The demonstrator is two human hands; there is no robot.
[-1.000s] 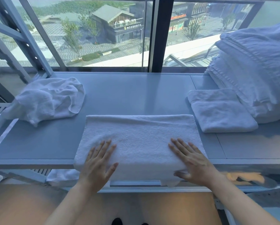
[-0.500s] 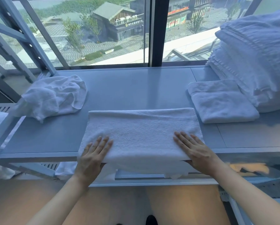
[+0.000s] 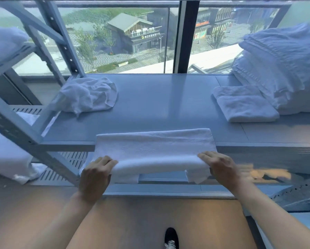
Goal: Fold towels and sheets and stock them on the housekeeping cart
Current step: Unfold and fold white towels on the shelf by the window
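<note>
Mid-fold: our left hand [image 3: 94,174] and right hand [image 3: 220,168] pinch the towel's [image 3: 154,146] near edge, half overhanging the shelf [image 3: 165,105]; next, we judge, carry it evenly forward.

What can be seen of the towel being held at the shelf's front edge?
The towel is white terry, folded into a long band. Its far part lies flat on the grey shelf; its near edge overhangs the front, loose ends hanging below. The left hand and right hand grip its near corners.
</note>
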